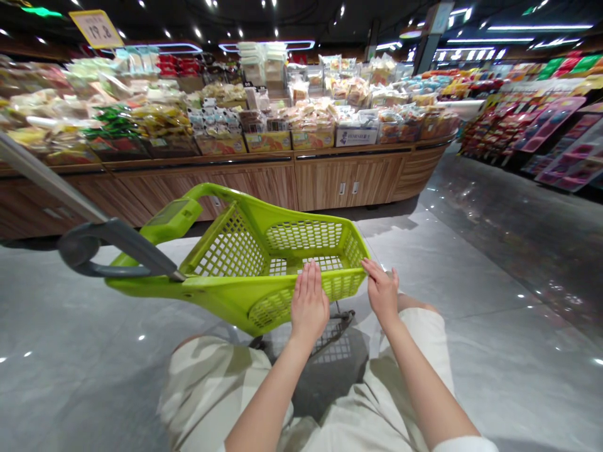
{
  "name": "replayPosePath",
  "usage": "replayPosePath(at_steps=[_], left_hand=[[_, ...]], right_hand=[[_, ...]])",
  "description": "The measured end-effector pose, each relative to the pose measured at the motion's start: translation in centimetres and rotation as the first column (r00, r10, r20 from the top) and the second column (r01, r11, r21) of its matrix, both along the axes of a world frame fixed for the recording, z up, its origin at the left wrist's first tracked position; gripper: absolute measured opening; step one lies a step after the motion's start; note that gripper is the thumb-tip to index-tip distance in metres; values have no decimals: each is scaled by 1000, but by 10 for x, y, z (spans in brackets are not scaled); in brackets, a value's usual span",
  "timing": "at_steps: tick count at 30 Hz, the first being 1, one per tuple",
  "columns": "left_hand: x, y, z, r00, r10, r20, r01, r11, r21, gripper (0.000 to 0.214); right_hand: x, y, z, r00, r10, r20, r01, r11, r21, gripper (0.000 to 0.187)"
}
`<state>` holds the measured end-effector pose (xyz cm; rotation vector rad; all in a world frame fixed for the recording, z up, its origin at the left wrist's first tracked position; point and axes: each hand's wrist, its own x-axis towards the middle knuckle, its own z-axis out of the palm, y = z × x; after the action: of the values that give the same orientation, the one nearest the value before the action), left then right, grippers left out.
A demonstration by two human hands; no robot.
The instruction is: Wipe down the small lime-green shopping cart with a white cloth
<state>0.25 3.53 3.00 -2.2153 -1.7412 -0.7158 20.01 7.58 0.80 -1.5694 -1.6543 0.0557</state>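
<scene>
A lime-green plastic shopping cart (268, 216) with lattice walls stands in front of me, its basket empty. My left hand (309, 304) lies flat on the near side rim, fingers stretched out and pressed side by side. At the right-hand corner of the basket, my right hand (382, 292) rests its extended fingers on the rim, the thumb held apart. Neither hand is wrapped around the cart. A dark grey looped bracket (110, 248) sits on the cart's left end, and a pale metal pole (51, 176) rises from behind it.
Behind the cart runs a wood-fronted display counter (348, 182) heaped with packaged food. A yellow-edged price sign (97, 29) hangs at upper left. Racks of bagged goods (506, 129) stand to the right. My knees flank the cart's near side above a shiny grey floor (509, 339).
</scene>
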Motion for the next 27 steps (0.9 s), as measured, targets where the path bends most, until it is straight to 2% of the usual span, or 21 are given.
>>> replayPosePath(at_steps=[2, 4, 8, 10, 12, 14, 18, 20, 22, 24, 27], left_hand=[[3, 1, -1, 1000, 8, -5, -8, 1000, -4, 65], [4, 1, -3, 1000, 26, -5, -26, 1000, -2, 64], [3, 3, -7, 998, 44, -34, -43, 999, 18, 64], [1, 3, -7, 997, 40, -59, -39, 999, 20, 63], [-2, 2, -6, 997, 35, -67, -34, 999, 8, 62], [-3, 1, -2, 998, 31, -55, -31, 999, -7, 61], [-1, 0, 2, 1000, 22, -15, -22, 1000, -8, 63], [0, 0, 2, 1000, 8, -4, -8, 1000, -4, 64], [2, 1, 0, 1000, 1, 2, -1, 1000, -1, 64], [3, 1, -1, 1000, 13, 11, -13, 1000, 0, 64], [3, 2, -2, 1000, 28, 7, -28, 1000, -4, 64]], right_hand=[[-7, 2, 1, 997, -72, -17, 72, 997, -7, 47], [-32, -2, 6, 997, -70, 26, 70, 998, 8, 49], [-92, -16, 20, 983, 123, 133, -128, 991, 30, 52], [-104, -21, 25, 968, 197, 155, -203, 979, 27, 54], [-96, -22, 25, 955, 245, 166, -252, 967, 23, 56], [-71, -19, 21, 955, 250, 160, -257, 966, 25, 57], [-11, -4, 4, 994, 102, 31, -103, 994, 31, 49], [3, 3, -2, 999, 9, -48, -8, 1000, 16, 46], [-5, 6, -2, 994, -76, -74, 77, 997, 10, 45], [-30, 3, 3, 995, -92, -34, 93, 995, 31, 47], [-78, -8, 15, 997, 45, 63, -49, 997, 56, 50]])
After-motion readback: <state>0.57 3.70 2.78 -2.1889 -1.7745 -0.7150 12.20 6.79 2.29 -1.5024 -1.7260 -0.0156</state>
